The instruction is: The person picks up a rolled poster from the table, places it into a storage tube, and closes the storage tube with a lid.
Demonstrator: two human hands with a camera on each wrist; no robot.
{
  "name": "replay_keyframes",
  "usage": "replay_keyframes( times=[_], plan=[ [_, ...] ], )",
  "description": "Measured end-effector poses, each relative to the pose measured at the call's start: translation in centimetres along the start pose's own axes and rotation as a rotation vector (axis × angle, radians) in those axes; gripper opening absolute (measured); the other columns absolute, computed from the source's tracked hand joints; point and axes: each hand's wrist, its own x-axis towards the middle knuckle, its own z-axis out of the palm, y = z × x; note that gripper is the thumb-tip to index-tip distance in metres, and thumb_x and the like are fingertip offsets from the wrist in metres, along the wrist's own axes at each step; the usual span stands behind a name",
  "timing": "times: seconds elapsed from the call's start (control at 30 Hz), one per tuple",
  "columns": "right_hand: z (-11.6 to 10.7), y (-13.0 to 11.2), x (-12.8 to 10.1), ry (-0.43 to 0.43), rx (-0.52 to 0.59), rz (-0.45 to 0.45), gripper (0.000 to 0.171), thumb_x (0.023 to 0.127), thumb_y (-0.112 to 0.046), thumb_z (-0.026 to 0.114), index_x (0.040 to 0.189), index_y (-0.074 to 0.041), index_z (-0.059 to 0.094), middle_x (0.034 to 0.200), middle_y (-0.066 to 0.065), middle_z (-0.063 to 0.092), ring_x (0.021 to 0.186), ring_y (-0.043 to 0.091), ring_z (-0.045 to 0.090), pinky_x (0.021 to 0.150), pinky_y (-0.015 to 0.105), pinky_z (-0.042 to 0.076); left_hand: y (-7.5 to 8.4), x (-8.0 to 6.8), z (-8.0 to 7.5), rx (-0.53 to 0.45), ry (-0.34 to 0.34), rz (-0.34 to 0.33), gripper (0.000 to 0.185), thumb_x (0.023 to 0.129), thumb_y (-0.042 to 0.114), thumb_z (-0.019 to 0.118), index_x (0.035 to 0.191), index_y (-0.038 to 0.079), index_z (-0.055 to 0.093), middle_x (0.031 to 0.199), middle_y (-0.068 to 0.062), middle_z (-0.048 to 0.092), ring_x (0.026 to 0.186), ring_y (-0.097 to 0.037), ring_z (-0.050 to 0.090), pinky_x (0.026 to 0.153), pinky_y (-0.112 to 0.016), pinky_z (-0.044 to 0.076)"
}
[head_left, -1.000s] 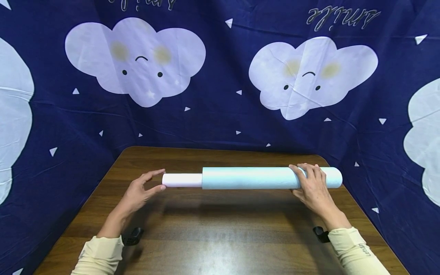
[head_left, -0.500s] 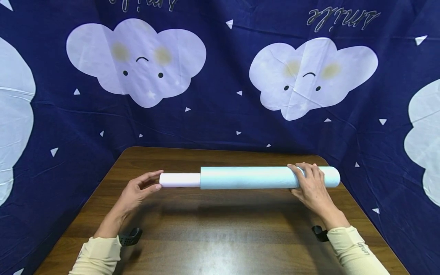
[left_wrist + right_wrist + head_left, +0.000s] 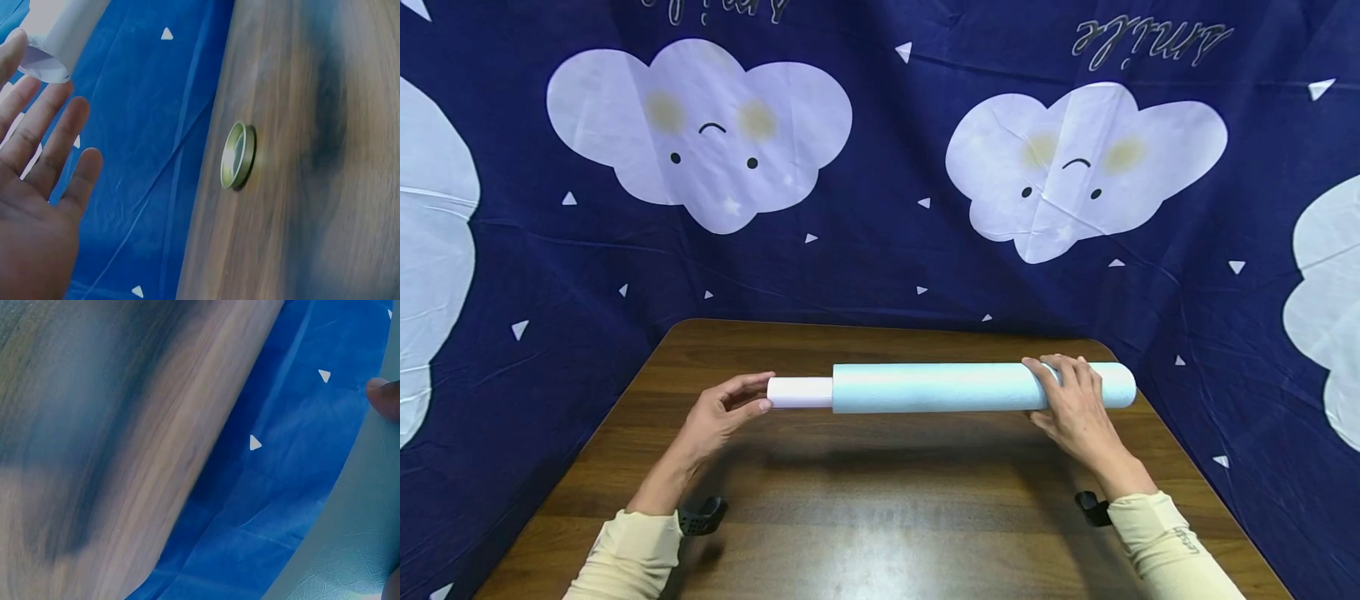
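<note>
In the head view a pale blue roll [image 3: 928, 387] is held level above the table. A thinner white tube [image 3: 800, 392] sticks out of its left end. My right hand [image 3: 1077, 412] grips the blue roll near its right end, with the fingers over the top. My left hand [image 3: 718, 417] pinches the white tube's free end between thumb and fingertips. In the left wrist view the tube's hollow mouth shows and the outer fingers are spread off it. In the right wrist view a fingertip [image 3: 384, 400] lies on the roll's textured side.
A shallow round gold-rimmed piece, like a jar lid [image 3: 237, 156], lies on the brown wooden table [image 3: 865, 517] in the left wrist view. A dark blue cloth [image 3: 880, 275] printed with clouds hangs behind the table and at both sides.
The white tube has slid rightward into the blue roll, so less of it sticks out. My left hand has moved right with it; the blue roll and right hand have shifted slightly left.
</note>
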Motion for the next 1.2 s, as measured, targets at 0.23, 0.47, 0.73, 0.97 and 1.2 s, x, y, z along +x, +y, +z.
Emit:
replay_keyframes(
  times=[0.23, 0.47, 0.73, 0.97, 1.2],
  plan=[
    [0.1, -0.3, 0.0, -0.011, -0.001, 0.001, 0.09, 0.049, -0.01, 0.088, 0.131, -0.014, 0.049, 0.121, 0.019, 0.05, 0.111, 0.042, 0.042, 0.088, 0.06, 0.032, 0.2, 0.5, 1.4, 0.009, -0.021, -0.024, 0.043, 0.086, 0.015, 0.067, 0.126, 0.002, 0.057, 0.121, -0.024, 0.061, 0.099, -0.003, 0.063, 0.079, -0.018, 0.053],
    [0.2, -0.3, 0.0, -0.01, -0.005, 0.001, 0.091, 0.049, -0.01, 0.088, 0.131, -0.015, 0.05, 0.121, 0.018, 0.049, 0.11, 0.041, 0.042, 0.089, 0.06, 0.032, 0.4, 0.8, 2.3, 0.03, -0.013, -0.056, 0.043, 0.085, 0.017, 0.069, 0.125, 0.003, 0.059, 0.123, -0.02, 0.061, 0.102, -0.014, 0.063, 0.076, -0.019, 0.052],
    [0.2, -0.5, 0.0, -0.014, 0.002, 0.002, 0.09, 0.05, -0.009, 0.087, 0.131, -0.015, 0.05, 0.121, 0.018, 0.05, 0.111, 0.042, 0.043, 0.09, 0.06, 0.032, 0.6, 1.3, 3.6, 0.048, -0.003, -0.058, 0.043, 0.085, 0.021, 0.07, 0.124, 0.005, 0.06, 0.121, -0.016, 0.064, 0.106, -0.031, 0.059, 0.075, -0.019, 0.051],
    [0.3, -0.6, 0.0, -0.013, -0.003, -0.006, 0.089, 0.05, -0.01, 0.086, 0.131, -0.014, 0.05, 0.12, 0.019, 0.051, 0.112, 0.043, 0.041, 0.092, 0.06, 0.031, 0.9, 1.4, 4.7, 0.039, -0.027, -0.037, 0.042, 0.084, 0.019, 0.07, 0.123, 0.005, 0.06, 0.117, -0.017, 0.066, 0.101, -0.023, 0.063, 0.075, -0.021, 0.051],
    [0.5, -0.6, 0.0, -0.001, -0.011, -0.004, 0.089, 0.049, -0.01, 0.088, 0.13, -0.014, 0.05, 0.119, 0.019, 0.051, 0.111, 0.043, 0.042, 0.09, 0.06, 0.032, 1.0, 1.8, 5.5, 0.048, -0.016, -0.008, 0.038, 0.084, 0.018, 0.07, 0.12, 0.007, 0.063, 0.114, -0.017, 0.067, 0.1, -0.025, 0.064, 0.075, -0.021, 0.05]
  ],
)
